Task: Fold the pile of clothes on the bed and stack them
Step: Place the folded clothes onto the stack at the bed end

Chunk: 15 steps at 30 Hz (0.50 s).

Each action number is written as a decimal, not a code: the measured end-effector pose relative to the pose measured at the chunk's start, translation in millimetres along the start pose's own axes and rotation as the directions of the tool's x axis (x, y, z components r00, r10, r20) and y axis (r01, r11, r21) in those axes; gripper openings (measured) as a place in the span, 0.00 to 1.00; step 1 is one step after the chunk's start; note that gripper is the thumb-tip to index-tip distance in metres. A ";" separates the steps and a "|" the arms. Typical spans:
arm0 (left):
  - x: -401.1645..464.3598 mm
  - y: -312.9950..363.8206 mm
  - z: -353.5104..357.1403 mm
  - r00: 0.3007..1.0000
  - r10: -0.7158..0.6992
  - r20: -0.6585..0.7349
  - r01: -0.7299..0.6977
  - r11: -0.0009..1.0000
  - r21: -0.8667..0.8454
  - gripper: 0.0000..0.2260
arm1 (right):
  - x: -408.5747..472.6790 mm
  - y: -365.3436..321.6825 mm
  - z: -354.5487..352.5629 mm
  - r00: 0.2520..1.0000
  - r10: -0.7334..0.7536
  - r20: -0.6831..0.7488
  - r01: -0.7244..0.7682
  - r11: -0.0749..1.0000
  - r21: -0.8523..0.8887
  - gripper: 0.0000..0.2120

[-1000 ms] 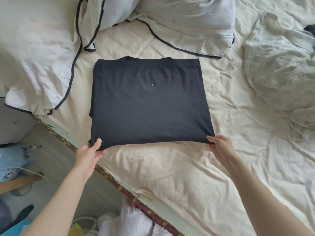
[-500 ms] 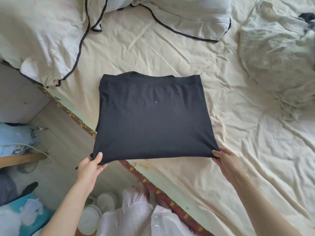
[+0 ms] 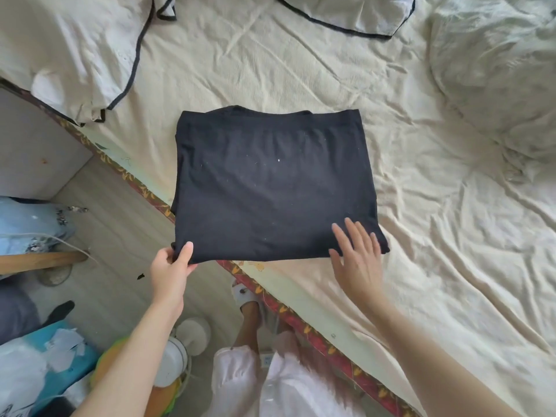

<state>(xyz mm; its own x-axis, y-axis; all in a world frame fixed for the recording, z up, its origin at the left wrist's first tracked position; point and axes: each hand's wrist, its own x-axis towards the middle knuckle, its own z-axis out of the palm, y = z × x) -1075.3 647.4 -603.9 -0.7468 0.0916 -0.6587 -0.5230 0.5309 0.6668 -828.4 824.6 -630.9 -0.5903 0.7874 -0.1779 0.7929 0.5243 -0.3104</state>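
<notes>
— What did the left hand [image 3: 170,270] do?
— It pinched the near-left corner of the folded black cotton garment [image 3: 272,188], which overhung the edge of the cream-sheeted bed [image 3: 421,206].
— And the right hand [image 3: 356,257]?
— Flat, fingers spread, on the garment's near-right corner.

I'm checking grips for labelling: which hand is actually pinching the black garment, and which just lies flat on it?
The left hand pinches the folded black garment at its near left corner, thumb on top. The right hand lies flat with straight fingers.
</notes>
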 end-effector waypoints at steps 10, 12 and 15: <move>-72.6 81.6 95.6 0.742 0.625 0.241 -0.669 0.670 0.323 0.05 | 9.8 3.7 -8.9 0.889 0.236 0.392 -0.440 0.675 0.592 0.14; -96.0 88.5 136.3 0.602 0.695 0.392 -0.798 0.525 0.295 0.05 | 13.0 16.7 -27.0 0.792 0.381 0.477 -0.583 0.242 0.775 0.11; -125.8 72.7 190.8 0.430 0.615 0.661 -0.900 0.351 0.260 0.10 | 13.0 48.7 -45.1 0.703 0.426 0.570 -0.529 -0.223 0.819 0.19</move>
<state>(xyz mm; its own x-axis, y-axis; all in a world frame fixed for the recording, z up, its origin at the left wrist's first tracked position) -941.0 835.2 -539.1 -0.3713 0.9227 -0.1039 0.5953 0.3225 0.7359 -790.6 875.0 -606.3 -0.1629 0.5919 -0.7894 0.0112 -0.7989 -0.6014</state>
